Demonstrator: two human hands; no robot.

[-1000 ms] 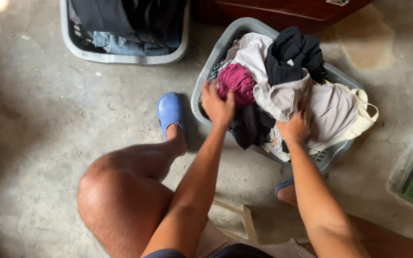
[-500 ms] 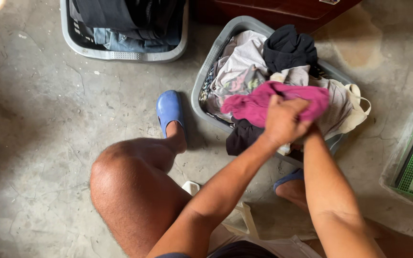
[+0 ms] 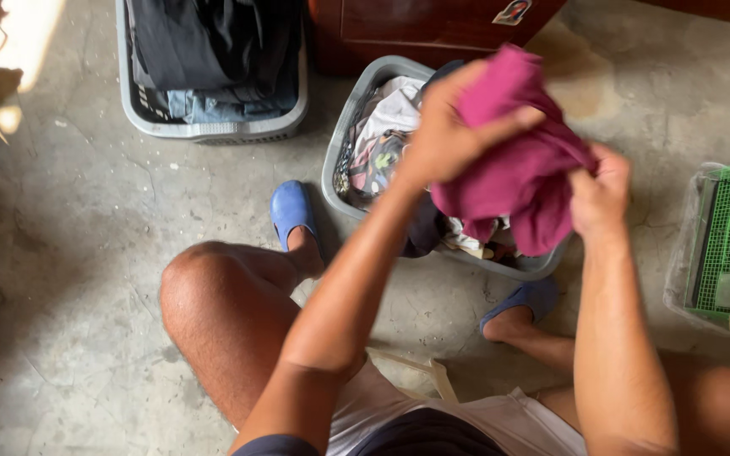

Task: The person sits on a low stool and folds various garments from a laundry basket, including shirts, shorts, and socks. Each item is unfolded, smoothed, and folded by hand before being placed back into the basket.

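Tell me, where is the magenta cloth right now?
In the head view the magenta cloth is up in both hands, left hand and right hand, right of centre, above the grey laundry basket of mixed clothes.

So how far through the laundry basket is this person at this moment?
Done: one magenta garment is lifted clear of the grey basket. In hand: left hand and right hand both grip it above the basket. Left: mixed clothes fill the basket; nothing sorted out lies on the floor.

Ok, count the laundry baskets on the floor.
2. One grey basket of dark folded clothes sits at top left; another grey basket of mixed clothes sits in front of the person, partly hidden behind the magenta garment. Others may lie outside the view.
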